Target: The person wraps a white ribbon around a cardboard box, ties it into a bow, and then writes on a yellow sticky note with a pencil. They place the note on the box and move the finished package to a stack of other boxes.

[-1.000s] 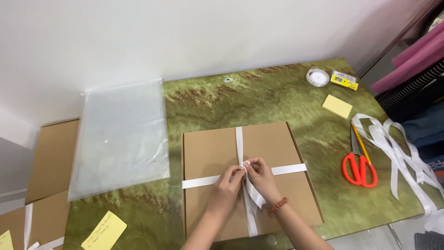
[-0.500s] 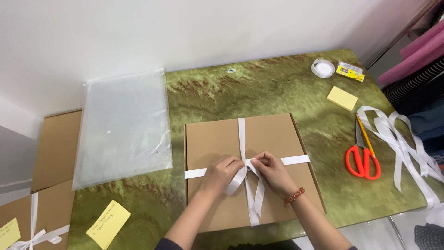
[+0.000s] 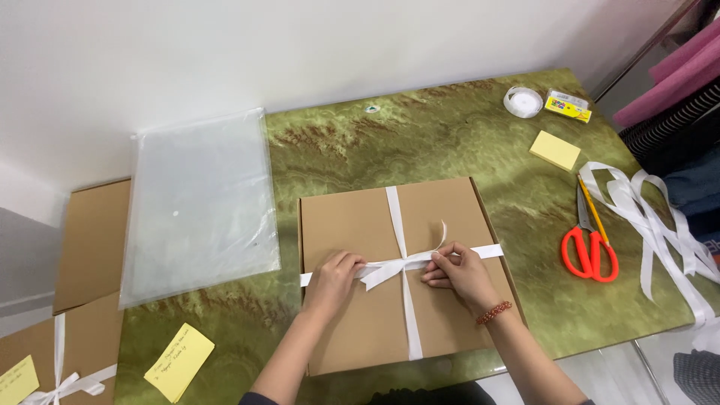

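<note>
- Ribbon [image 3: 405, 264] crosses a flat brown box [image 3: 360, 330] both ways, one band running 12 to 6 o'clock, the other 9 to 3; the knot sits at the crossing, near the box's middle.
- Left hand [image 3: 334, 276] lies on the box lid at 9 o'clock of the knot, its fingers closed on the ribbon end that runs out toward it.
- Right hand [image 3: 457, 271] lies at 3 o'clock of the knot, fingertips pinched together on the other end; a small loop of ribbon stands up just above it, toward 12.
- Both hands sit about equally close to the knot, one on each side, so the held length lies along the 9-to-3 line, across the box's shorter band.
- Red bead bracelet [image 3: 493, 313] circles the right wrist.
- Box rests on a green marbled table [image 3: 420, 135], near its 6 o'clock edge.
- Clear plastic bag [image 3: 199, 202] lies at 10 o'clock of the box, well apart from the hands.
- Orange scissors [image 3: 591, 251] lie at 3 o'clock, beside loose white ribbon lengths [image 3: 660, 225].
- Yellow notepad [image 3: 555, 150] and a tape roll [image 3: 523, 101] sit toward 1 o'clock.
- Yellow note [image 3: 178, 362] lies at 8 o'clock.
</note>
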